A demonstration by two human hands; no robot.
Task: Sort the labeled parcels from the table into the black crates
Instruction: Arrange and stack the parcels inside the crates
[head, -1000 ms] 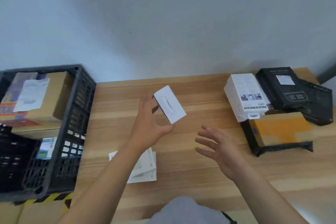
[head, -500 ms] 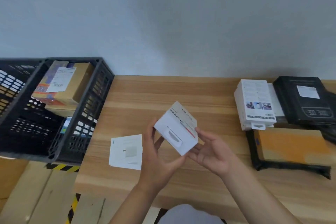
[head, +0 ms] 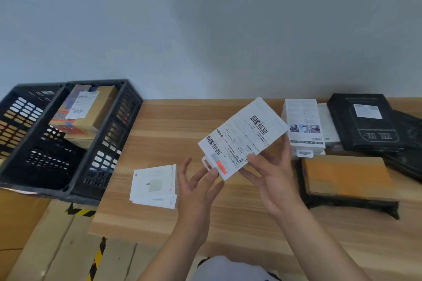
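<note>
White labelled parcel (head: pixel 243 138): flat box with hang tab, shipping label with barcodes facing up, held tilted above the wooden table (head: pixel 182 125). Right hand (head: pixel 272 180) grips its near edge, thumb on the label. Left hand (head: pixel 197 186) has relaxed fingers, fingertips touching the tab end. Below, on the table: small white boxes (head: pixel 154 186), stacked. Right side: white retail box (head: pixel 303 129), black parcels (head: pixel 365 121), tan parcel in black wrap (head: pixel 347 178). Left, beside the table: black crates (head: pixel 109 143), one holding labelled cardboard boxes (head: pixel 88 109).
</note>
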